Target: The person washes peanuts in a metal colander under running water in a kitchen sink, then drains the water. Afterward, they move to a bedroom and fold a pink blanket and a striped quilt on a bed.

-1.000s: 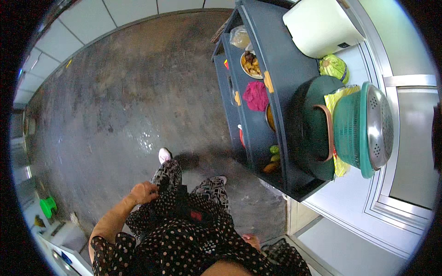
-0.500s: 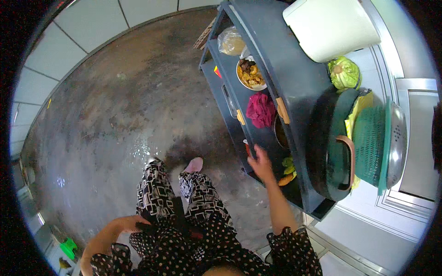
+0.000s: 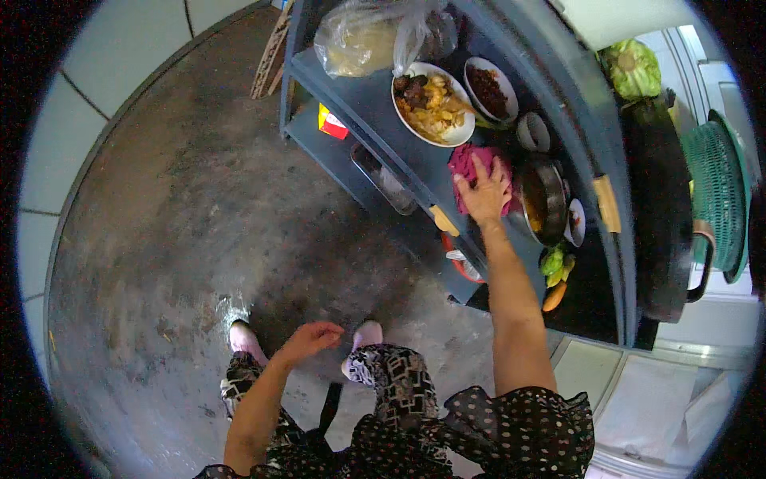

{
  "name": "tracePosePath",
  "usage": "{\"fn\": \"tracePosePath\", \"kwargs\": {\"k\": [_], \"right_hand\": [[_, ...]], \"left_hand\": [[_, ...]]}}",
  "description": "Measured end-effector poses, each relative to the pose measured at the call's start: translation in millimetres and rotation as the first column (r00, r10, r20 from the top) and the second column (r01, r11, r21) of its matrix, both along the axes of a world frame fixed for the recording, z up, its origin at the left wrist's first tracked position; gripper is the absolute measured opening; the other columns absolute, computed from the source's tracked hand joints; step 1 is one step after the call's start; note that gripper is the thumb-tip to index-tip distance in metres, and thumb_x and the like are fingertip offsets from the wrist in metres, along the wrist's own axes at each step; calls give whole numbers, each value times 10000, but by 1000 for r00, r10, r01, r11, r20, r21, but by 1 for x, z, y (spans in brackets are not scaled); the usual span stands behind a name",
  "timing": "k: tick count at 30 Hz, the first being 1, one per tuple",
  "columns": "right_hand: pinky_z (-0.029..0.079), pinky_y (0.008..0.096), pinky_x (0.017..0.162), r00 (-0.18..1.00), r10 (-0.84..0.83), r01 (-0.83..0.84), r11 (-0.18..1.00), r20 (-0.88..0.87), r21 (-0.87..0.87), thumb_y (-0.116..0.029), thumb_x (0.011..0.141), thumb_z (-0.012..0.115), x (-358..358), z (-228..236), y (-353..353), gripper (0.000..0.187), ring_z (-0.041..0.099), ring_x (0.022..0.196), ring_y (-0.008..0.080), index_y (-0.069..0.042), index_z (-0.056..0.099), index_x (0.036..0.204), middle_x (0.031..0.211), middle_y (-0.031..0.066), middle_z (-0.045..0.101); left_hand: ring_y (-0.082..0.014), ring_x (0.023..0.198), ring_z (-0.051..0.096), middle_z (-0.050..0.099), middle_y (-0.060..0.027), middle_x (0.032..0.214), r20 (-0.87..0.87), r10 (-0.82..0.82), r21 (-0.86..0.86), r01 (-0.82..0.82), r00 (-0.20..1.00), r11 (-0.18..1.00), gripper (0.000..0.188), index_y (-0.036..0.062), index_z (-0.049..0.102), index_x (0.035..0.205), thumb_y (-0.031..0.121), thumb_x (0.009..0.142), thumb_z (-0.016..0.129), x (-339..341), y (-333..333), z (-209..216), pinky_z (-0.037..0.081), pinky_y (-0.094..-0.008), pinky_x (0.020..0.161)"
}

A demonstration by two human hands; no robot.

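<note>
Floor (image 3: pixel 159 239): grey, stained, occupying the left and centre of the frame. Shelf unit (image 3: pixel 427 164): dark blue-grey, tiered, running from top centre to the right side. Round dark pan (image 3: pixel 658 207): on the top tier, right of frame, brown handle on its lower side. Green basket (image 3: pixel 710 191): at far right, beside the pan.

Middle tier, upper part of the frame: a clear plastic bag (image 3: pixel 359 40) with pale contents; below and right of it, a white plate (image 3: pixel 448 143) of brown and yellow food. A metal pot (image 3: pixel 552 191) sits right of centre. Cabbage (image 3: pixel 634 70): upper right, above the pan.

Pink cloth (image 3: pixel 459 164): crumpled, on the middle tier, just right of centre, between plate and pot. Right hand (image 3: pixel 487 188): lying on the cloth, fingers spread; whether it grips any fold cannot be determined. Left hand (image 3: pixel 313 339): below centre, over the floor as seen, well apart from the shelf unit; fingers loosely extended, palm hidden, nothing seen in its grasp.

Smaller items: a bowl (image 3: pixel 511 89) of dark red food right of the plate; a small cup (image 3: pixel 533 132) above the pot; green vegetables (image 3: pixel 552 261) below the pot.
</note>
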State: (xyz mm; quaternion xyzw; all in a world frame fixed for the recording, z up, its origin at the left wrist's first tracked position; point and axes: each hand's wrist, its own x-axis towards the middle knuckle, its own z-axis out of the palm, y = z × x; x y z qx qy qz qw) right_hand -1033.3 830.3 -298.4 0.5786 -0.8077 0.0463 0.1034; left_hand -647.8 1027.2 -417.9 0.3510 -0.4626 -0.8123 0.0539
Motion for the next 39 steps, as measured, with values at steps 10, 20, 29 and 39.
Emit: {"fn": "tracePosePath", "kwargs": {"k": [10, 20, 29, 39], "right_hand": [[385, 387, 863, 894, 434, -420, 899, 110, -126, -191, 616, 658, 29, 7, 36, 410, 497, 951, 291, -197, 629, 1025, 1071, 77, 578], [316, 478, 965, 942, 172, -92, 958, 289, -271, -340, 612, 720, 3, -16, 28, 491, 370, 1190, 362, -214, 613, 1074, 1299, 166, 407], [358, 446, 939, 925, 318, -256, 926, 207, -277, -275, 649, 697, 3, -19, 6, 425, 421, 1146, 345, -204, 619, 1061, 1230, 159, 478], [388, 481, 892, 930, 326, -272, 921, 170, -279, -293, 662, 702, 78, -24, -102, 443, 444, 1091, 346, -210, 589, 1082, 1197, 76, 503]], "left_hand": [[-132, 731, 588, 572, -59, 909, -327, 261, -283, -358, 908, 890, 294, 9, 461, 1173, 38, 886, 404, -57, -199, 47, 448, -228, 565], [-273, 680, 645, 583, -208, 903, -232, 393, -173, -435, 890, 884, 319, -58, 395, 1155, 109, 883, 409, -176, -350, 105, 564, -332, 556], [-247, 591, 634, 601, -191, 877, -184, 492, -294, -525, 851, 798, 301, -38, 392, 1147, 94, 877, 385, -127, -329, 113, 553, -303, 459], [-101, 452, 550, 604, -93, 740, -56, 444, -496, -411, 894, 765, 318, -21, 397, 1177, 113, 893, 347, -12, -308, 156, 441, -172, 351]]}}
